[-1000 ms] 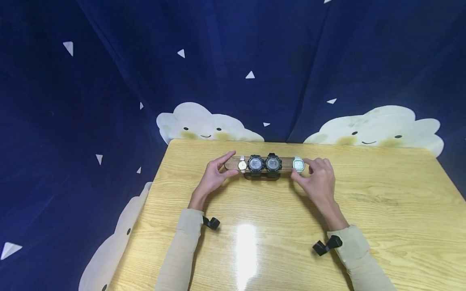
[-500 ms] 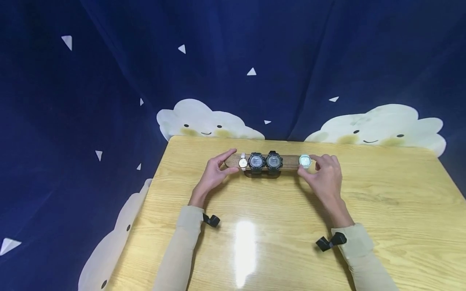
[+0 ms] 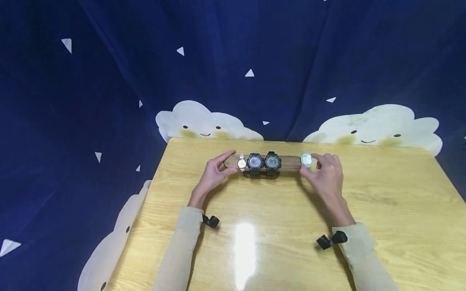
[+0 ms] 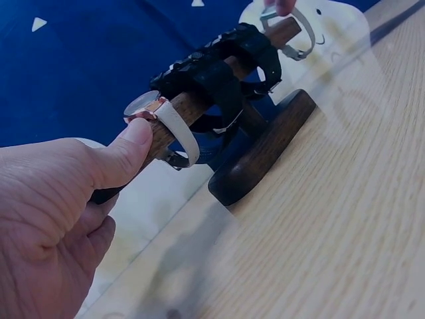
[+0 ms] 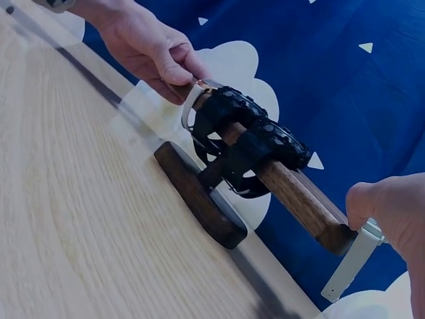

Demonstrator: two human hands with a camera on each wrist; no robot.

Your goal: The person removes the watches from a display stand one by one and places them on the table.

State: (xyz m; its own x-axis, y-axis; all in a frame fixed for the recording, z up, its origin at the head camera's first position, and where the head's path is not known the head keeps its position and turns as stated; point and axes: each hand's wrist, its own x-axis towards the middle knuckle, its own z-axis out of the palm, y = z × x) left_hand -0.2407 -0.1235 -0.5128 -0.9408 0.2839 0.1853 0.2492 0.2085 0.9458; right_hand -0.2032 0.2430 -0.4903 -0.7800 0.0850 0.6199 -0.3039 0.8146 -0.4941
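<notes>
A dark wooden watch stand (image 3: 291,163) has a horizontal bar above an oblong base (image 4: 265,156). My left hand (image 3: 212,174) grips the bar's left end, thumb beside a small white-strapped watch (image 3: 242,163). Two chunky black watches, one left (image 3: 255,161) and one right (image 3: 272,161), sit mid-bar with their straps fastened round it. At the bar's right end, my right hand (image 3: 326,174) pinches a pale mint watch (image 3: 307,160) by its case. Its closed strap (image 5: 352,266) hangs at the bar's tip in the right wrist view; whether it still encircles the tip I cannot tell.
The stand rests on a light wood-grain table (image 3: 284,234), near its back edge. Behind hangs a dark blue curtain (image 3: 218,81) with white triangles and smiling clouds. Black wrist cameras are strapped at the left cuff (image 3: 210,220) and right cuff (image 3: 332,240).
My right hand has slid the mint watch rightward along the bar to its end, leaving more bare wood beside the black watches. The left hand and the stand have stayed put.
</notes>
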